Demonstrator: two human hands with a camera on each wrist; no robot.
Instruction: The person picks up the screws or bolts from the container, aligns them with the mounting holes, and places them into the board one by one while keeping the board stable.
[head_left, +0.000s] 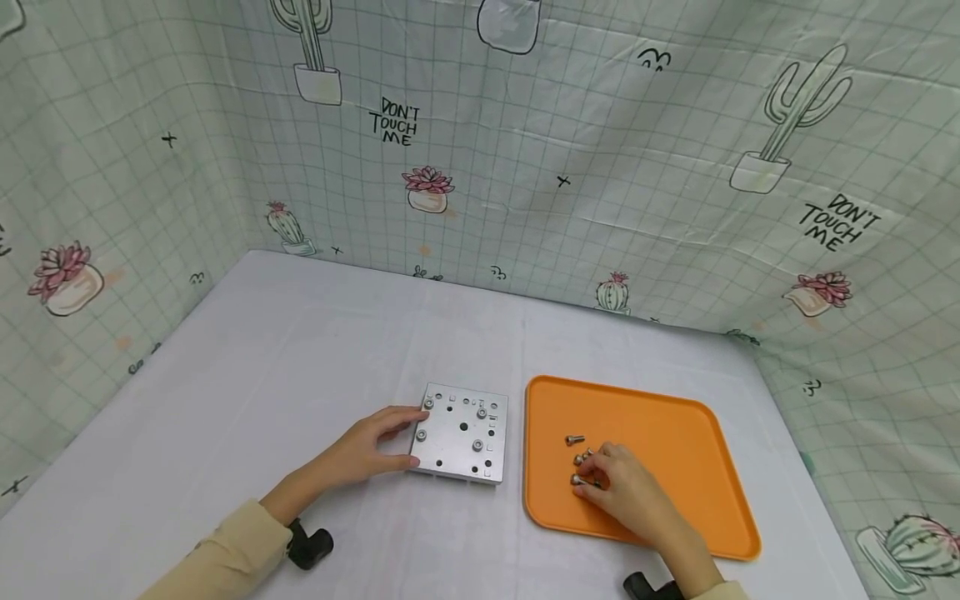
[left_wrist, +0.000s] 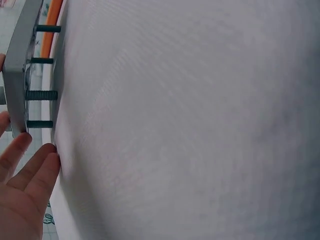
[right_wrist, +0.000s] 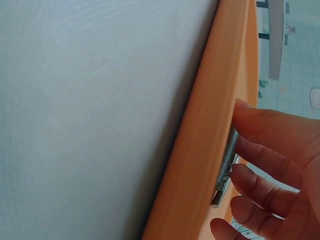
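A square silver metal plate (head_left: 453, 454) with holes and several socket head screws standing in it lies left of the orange tray. My left hand (head_left: 378, 442) touches its left edge, the thumb at the near corner and the fingertips farther up. In the left wrist view, dark threaded screw ends (left_wrist: 42, 95) stick out of the plate's underside, close to the fingers of the left hand (left_wrist: 25, 185). Over the tray, my right hand (head_left: 626, 492) pinches a socket head screw (head_left: 576, 480) between thumb and index finger. Its thread (right_wrist: 229, 157) shows beside the curled fingers in the right wrist view.
The orange tray (head_left: 667, 433) has a raised rim. More loose screws (head_left: 574, 439) lie in it near the right hand. White cloth (head_left: 337, 333) covers the table, and a printed cactus curtain (head_left: 510, 225) hangs behind and at both sides.
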